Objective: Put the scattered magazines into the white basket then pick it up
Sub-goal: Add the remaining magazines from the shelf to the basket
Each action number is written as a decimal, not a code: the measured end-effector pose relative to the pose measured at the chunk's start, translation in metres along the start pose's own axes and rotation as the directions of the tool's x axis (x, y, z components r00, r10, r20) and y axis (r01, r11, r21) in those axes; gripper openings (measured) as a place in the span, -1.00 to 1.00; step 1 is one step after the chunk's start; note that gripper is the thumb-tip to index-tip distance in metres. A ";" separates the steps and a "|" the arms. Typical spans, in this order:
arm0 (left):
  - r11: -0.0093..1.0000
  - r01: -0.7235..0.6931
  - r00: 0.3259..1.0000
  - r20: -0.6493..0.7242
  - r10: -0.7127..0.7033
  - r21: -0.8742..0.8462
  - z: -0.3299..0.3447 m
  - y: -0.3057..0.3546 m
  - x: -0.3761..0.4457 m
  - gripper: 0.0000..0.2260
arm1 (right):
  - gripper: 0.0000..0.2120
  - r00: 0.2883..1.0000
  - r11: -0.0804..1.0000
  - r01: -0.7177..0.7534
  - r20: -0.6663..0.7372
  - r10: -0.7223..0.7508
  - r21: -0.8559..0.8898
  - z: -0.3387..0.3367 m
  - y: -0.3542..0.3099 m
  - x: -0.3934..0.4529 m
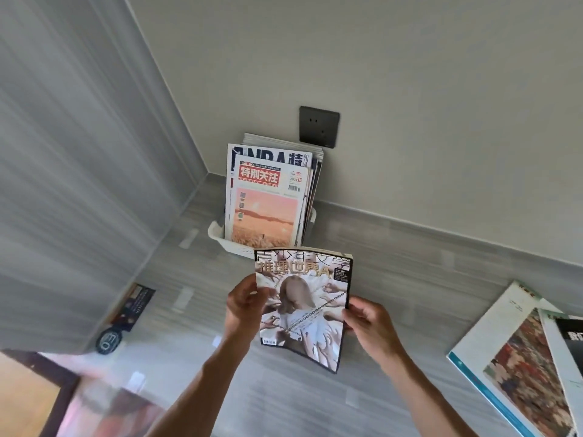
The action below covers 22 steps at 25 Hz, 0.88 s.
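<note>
Against the wall, below a dark socket [319, 127], stood the white basket [215, 232], already holding several magazines upright; the front one [263, 205] had a red title and a pink cover. Basket on the floor [410, 279], in the corner beside a grey curtain [79, 152].

Held magazine [304, 307]: cover toward me, raised in front of the basket and not yet in it. My left hand [244, 305] pinched its left edge, thumb on the cover. My right hand [370, 324] gripped the right edge, fingers curled round it. Lower corner of the magazine curled slightly.

Progress, as judged: part of the load was filed; this one was in transit. Left on the floor: a large book [517, 357] with a teal spine at right, a second one [568, 348] overlapping it at the frame edge, and a dark magazine [134, 305] by the curtain at left. A round dark item [108, 341] lay near it; I could not tell what it was.

Remaining: insert the held one, collect at least three more, then lift the basket. Basket looked nearly full, so fit could be tight.
</note>
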State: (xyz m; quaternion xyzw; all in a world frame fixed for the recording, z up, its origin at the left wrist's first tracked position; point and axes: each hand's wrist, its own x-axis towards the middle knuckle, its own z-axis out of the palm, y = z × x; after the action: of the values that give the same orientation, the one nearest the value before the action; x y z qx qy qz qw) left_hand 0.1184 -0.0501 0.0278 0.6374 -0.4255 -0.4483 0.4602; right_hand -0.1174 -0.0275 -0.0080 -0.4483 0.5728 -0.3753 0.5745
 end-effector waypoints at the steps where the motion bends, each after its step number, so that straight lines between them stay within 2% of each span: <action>1: 0.999 -0.009 1.000 -0.011 0.008 -0.047 -0.006 0.008 0.010 -0.87 | -0.85 0.999 0.999 0.043 -0.002 -0.043 0.007 0.005 -0.012 0.009; 3: 0.979 -0.080 0.997 -0.001 0.081 -0.186 -0.022 0.035 0.038 -0.84 | -0.89 0.986 0.988 0.155 -0.061 -0.153 0.014 0.018 -0.048 0.029; 5: 0.934 -0.223 0.970 0.031 0.240 -0.281 -0.040 0.072 0.072 -0.81 | -0.84 0.961 0.965 0.255 -0.128 -0.246 0.060 0.034 -0.094 0.052; 6: 0.914 -0.295 0.947 0.039 0.318 -0.280 -0.048 0.089 0.090 -0.80 | -0.82 0.948 0.952 0.297 -0.141 -0.285 0.072 0.042 -0.115 0.063; 8: 0.908 -0.362 0.926 0.028 0.376 -0.211 -0.058 0.115 0.126 -0.81 | -0.79 0.941 0.949 0.314 -0.143 -0.306 0.036 0.055 -0.147 0.088; 11: 0.952 -0.307 0.952 -0.013 0.307 0.019 -0.064 0.124 0.169 -0.87 | -0.66 0.959 0.977 0.213 -0.184 -0.214 -0.027 0.067 -0.163 0.125; 14: 0.914 -0.099 0.976 -0.143 0.167 0.393 -0.064 0.103 0.196 -0.87 | -0.66 0.953 0.989 0.090 -0.280 -0.119 -0.116 0.077 -0.151 0.153; 19: 0.894 -0.065 0.986 -0.107 0.124 0.443 -0.062 0.075 0.211 -0.90 | -0.79 0.931 0.944 -0.049 -0.358 -0.076 -0.327 0.088 -0.123 0.172; 22: 0.865 -0.058 0.990 -0.085 0.116 0.499 -0.061 0.063 0.213 -0.89 | -0.84 0.930 0.940 -0.099 -0.366 -0.029 -0.326 0.091 -0.108 0.176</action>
State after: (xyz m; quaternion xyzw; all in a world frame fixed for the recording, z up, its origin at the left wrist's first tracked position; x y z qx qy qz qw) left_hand 0.2196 -0.2548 0.0607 0.7382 -0.5278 -0.2665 0.3247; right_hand -0.0073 -0.2200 0.0326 -0.4523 0.7337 -0.3373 0.3786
